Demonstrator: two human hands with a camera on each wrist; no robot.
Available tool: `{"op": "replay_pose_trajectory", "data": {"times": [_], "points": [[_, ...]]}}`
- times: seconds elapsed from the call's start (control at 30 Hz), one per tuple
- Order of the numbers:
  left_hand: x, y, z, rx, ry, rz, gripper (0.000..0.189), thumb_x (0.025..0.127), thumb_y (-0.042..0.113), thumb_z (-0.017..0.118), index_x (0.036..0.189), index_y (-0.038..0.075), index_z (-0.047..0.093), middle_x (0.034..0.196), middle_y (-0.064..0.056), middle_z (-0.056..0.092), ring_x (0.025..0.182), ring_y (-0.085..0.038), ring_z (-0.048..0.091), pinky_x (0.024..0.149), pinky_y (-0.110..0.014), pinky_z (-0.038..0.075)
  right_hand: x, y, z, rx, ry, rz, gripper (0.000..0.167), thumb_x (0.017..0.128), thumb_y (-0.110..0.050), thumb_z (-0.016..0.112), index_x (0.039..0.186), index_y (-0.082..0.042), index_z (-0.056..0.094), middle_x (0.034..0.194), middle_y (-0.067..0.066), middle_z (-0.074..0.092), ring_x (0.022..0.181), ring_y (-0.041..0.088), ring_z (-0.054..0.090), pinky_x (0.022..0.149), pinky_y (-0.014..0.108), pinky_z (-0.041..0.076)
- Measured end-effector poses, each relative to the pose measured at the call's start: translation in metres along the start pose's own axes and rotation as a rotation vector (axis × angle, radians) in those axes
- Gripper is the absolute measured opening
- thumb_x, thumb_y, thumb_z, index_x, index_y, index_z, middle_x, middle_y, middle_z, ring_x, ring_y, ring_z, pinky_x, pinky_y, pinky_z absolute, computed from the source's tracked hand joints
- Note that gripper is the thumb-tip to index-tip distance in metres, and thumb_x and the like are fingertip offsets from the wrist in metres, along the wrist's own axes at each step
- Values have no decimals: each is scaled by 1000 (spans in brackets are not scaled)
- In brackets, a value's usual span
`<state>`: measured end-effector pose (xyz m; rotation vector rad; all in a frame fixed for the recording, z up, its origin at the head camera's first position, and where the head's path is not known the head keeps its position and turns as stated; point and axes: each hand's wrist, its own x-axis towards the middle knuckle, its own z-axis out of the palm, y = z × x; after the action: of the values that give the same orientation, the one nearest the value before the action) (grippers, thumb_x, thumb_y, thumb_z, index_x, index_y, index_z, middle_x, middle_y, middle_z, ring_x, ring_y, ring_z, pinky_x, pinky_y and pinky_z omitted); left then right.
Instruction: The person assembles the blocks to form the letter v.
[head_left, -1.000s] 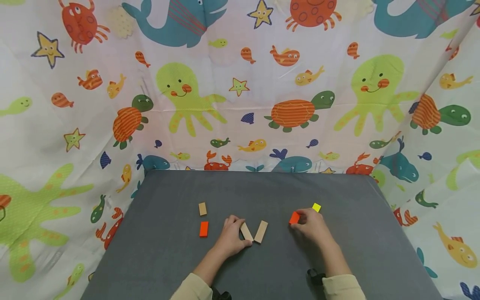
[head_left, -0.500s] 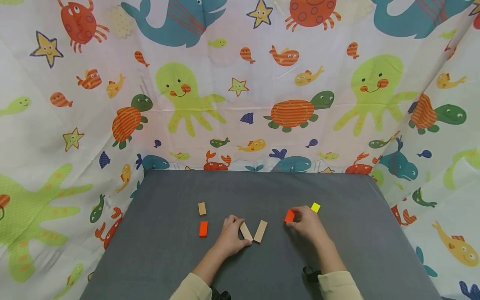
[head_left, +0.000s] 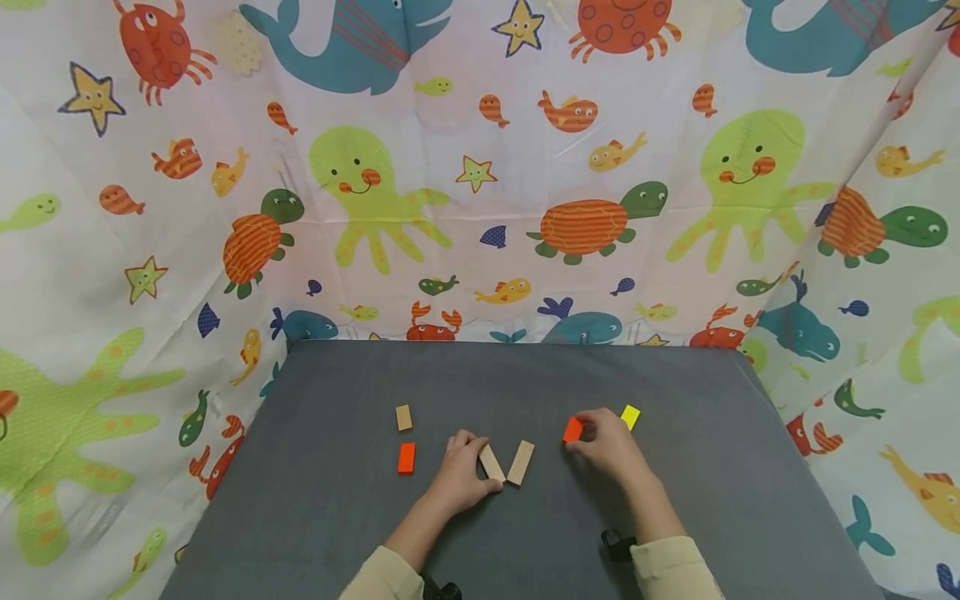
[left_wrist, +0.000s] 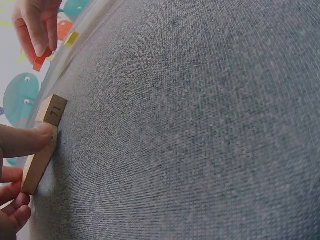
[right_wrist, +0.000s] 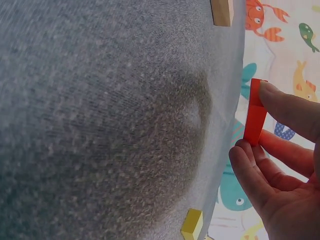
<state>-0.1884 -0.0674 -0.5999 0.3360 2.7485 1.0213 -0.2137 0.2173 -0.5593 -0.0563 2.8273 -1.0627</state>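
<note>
A red block (head_left: 572,429) is being pinched aloft by the right hand (head_left: 612,443), right of two wooden blocks (head_left: 521,462) forming a V; the left block (head_left: 492,463) is being gripped by the left hand (head_left: 459,477).

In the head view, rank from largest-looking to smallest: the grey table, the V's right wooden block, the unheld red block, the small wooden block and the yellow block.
Grey table
V's right wooden block
Unheld red block
Small wooden block and yellow block: too alike to rank
</note>
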Motion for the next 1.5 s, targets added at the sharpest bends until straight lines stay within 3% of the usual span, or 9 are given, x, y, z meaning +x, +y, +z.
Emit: {"op": "replay_pose_trajectory", "data": {"times": [1.5], "points": [[-1, 0, 0, 21, 14, 18, 76, 75, 28, 91, 139, 3, 58, 123, -5, 50, 113, -21, 45, 96, -43, 48, 8, -17, 12, -21, 30, -43, 50, 79, -21, 87, 121, -1, 70, 116, 15, 65, 98, 26, 66, 89, 47, 53]]}}
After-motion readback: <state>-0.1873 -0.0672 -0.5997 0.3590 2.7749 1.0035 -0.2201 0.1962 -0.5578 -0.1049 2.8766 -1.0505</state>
